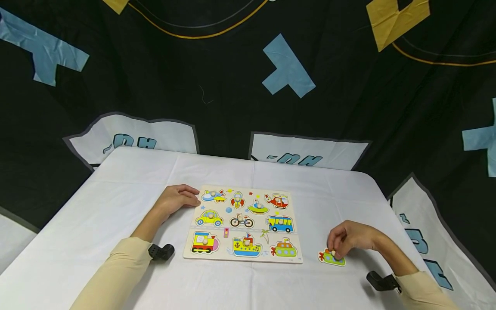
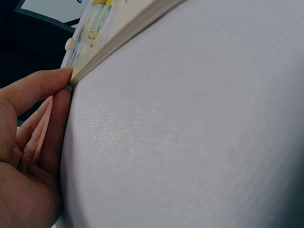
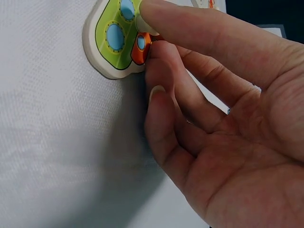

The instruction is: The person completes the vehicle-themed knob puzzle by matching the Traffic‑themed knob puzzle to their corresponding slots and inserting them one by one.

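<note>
A wooden peg puzzle board (image 1: 228,256) with printed vehicles lies on the white table. My left hand (image 1: 179,199) is at the board's upper left corner. In the left wrist view, the thumb (image 2: 54,80) and a finger pinch the board's edge (image 2: 118,45). Right of the board, my right hand (image 1: 352,237) holds a green submarine piece (image 1: 327,258) by its small round knob. The right wrist view shows the piece's blue portholes and orange part (image 3: 141,47) beside the fingers, with its far end cut off by the frame.
Knobbed pieces such as a bus (image 1: 284,224), a ship (image 1: 240,250) and a train (image 1: 199,247) sit on the board. A submarine picture (image 1: 284,249) is at its lower right. A black curtain (image 1: 224,86) hangs behind the table (image 1: 217,284).
</note>
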The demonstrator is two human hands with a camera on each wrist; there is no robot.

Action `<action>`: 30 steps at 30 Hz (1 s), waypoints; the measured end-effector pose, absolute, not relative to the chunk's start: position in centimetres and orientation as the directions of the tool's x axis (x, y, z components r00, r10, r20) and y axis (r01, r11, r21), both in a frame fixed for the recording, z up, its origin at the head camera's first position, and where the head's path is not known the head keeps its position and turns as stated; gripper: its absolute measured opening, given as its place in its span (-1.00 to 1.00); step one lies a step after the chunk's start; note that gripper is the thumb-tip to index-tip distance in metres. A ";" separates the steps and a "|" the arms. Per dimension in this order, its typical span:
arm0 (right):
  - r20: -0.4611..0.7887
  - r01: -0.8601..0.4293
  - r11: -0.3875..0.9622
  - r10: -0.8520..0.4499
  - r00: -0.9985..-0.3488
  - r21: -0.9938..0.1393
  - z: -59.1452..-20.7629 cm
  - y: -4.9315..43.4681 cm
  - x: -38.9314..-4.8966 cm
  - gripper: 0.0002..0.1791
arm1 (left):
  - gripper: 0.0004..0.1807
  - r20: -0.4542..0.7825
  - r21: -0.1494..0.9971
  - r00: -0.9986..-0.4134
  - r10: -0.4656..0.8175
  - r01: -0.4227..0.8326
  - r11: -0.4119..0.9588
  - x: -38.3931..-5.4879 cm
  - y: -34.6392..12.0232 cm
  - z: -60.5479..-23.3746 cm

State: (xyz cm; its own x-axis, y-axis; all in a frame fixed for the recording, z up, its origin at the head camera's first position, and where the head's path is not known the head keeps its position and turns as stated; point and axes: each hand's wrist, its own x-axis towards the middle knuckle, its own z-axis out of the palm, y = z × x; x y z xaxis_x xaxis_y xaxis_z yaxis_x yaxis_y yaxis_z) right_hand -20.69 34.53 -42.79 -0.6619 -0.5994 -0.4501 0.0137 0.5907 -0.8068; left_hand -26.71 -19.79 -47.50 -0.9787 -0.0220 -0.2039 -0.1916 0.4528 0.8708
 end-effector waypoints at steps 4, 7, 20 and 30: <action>-0.450 0.002 0.600 -0.597 -0.664 -0.800 -42.8 34.5 -20.6 -0.69 | -0.51 -0.207 0.872 -0.978 -0.021 -0.194 0.449 -26.7 -19.8 -47.5; -0.448 -0.010 0.607 -0.597 -0.666 -0.794 -42.8 34.4 -20.7 -0.70 | -0.51 -0.209 0.871 -0.978 -0.022 -0.197 0.450 -26.7 -19.7 -47.4; -0.443 -0.020 0.605 -0.604 -0.663 -0.796 -42.4 34.1 -21.0 -0.73 | -0.52 -0.209 0.869 -0.978 -0.020 -0.195 0.454 -26.7 -19.7 -47.3; -0.419 -0.062 0.637 -0.574 -0.703 -0.769 -41.1 32.4 -22.0 -0.76 | -0.50 -0.212 0.876 -0.977 -0.010 -0.194 0.442 -26.5 -19.6 -47.1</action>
State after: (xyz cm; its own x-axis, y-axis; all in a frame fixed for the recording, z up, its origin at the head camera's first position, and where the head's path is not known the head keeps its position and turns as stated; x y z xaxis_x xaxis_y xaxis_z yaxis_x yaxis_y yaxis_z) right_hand -22.00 32.35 -41.12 -0.7034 -0.5740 -0.4192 -0.0617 0.6369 -0.7685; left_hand -26.52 -19.63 -47.08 -0.9772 -0.0095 -0.2120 -0.1943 0.4419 0.8758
